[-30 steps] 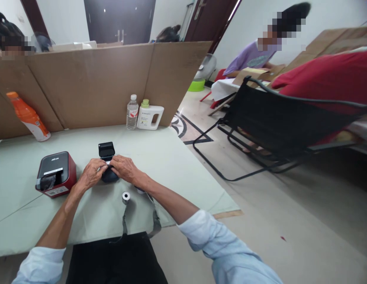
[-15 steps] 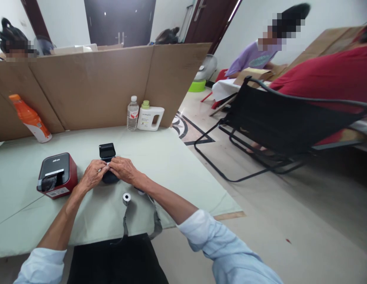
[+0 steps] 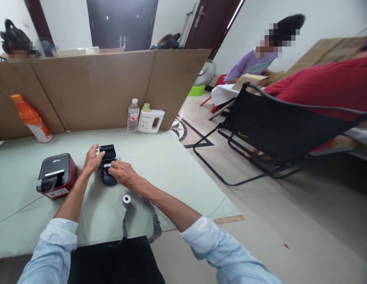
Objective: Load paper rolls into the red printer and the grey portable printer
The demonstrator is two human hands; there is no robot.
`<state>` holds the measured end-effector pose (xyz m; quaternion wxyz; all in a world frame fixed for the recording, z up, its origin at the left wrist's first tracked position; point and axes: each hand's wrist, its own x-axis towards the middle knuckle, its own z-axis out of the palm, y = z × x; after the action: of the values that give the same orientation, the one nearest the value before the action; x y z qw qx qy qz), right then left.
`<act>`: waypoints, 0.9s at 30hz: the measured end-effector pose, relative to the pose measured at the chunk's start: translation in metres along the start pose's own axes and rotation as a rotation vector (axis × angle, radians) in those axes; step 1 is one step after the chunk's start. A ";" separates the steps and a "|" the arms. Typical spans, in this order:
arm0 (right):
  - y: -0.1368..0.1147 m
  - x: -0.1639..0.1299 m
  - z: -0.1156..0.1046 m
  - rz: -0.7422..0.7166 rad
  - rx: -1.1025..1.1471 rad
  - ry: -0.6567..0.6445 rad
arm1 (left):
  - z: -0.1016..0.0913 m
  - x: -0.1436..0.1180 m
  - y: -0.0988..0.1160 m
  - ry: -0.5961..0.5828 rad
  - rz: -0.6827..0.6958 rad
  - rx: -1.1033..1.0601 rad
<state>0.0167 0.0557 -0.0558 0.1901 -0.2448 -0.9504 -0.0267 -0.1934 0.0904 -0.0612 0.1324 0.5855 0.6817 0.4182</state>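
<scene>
A small black printer [image 3: 108, 169] with its lid raised sits on the pale green table [image 3: 160, 165]. My left hand [image 3: 92, 158] rests against the lid's left side, thumb on the lid. My right hand [image 3: 122, 173] lies on the printer's body, fingertips pinching at a white strip of paper near the opening. A small white paper roll [image 3: 126, 199] stands on the table just in front of my right wrist. A grey strap [image 3: 124, 225] hangs from the table's front edge.
A red and black label printer [image 3: 57, 175] sits left of my hands. An orange bottle [image 3: 31, 117], a water bottle [image 3: 132, 116] and a white jug [image 3: 150, 120] stand by the cardboard wall [image 3: 91, 90]. A black folding chair [image 3: 278, 130] and seated people are to the right.
My left hand moved up from the printer's body to the raised lid, which now tilts lower. My right hand stayed on the printer body.
</scene>
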 end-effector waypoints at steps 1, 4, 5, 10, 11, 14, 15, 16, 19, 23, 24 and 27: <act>-0.001 0.000 0.000 -0.001 0.004 -0.005 | 0.001 0.002 -0.001 0.002 0.028 -0.015; -0.003 -0.001 -0.001 0.001 0.010 -0.029 | 0.000 0.001 -0.001 0.013 0.120 -0.034; -0.004 -0.001 -0.001 0.003 0.010 -0.038 | -0.002 -0.002 0.000 0.014 0.139 -0.036; -0.009 -0.003 -0.003 0.014 0.031 -0.074 | -0.015 -0.026 0.007 -0.019 0.260 -0.047; -0.010 -0.004 -0.004 0.016 0.032 -0.080 | -0.018 -0.033 0.008 -0.035 0.309 -0.040; -0.012 -0.005 -0.005 0.023 0.016 -0.103 | -0.024 -0.053 0.007 -0.077 0.435 0.014; -0.012 -0.006 -0.005 0.026 0.010 -0.111 | -0.025 -0.059 0.007 -0.089 0.459 0.040; -0.013 -0.006 -0.006 0.029 0.007 -0.117 | -0.025 -0.064 0.006 -0.099 0.472 0.065; -0.014 -0.006 -0.008 0.028 0.020 -0.112 | -0.026 -0.076 0.005 -0.118 0.468 0.139; -0.015 -0.006 -0.008 0.014 0.025 -0.099 | -0.028 -0.084 0.006 -0.148 0.445 0.210; -0.015 -0.007 -0.008 0.013 0.026 -0.097 | -0.029 -0.086 0.007 -0.157 0.442 0.221; -0.015 -0.008 -0.007 0.010 0.027 -0.100 | -0.030 -0.093 0.007 -0.170 0.432 0.244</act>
<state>0.0180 0.0383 -0.0519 0.1458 -0.2480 -0.9577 -0.0005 -0.1828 -0.0071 -0.0670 0.0253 0.7622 0.5726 0.3008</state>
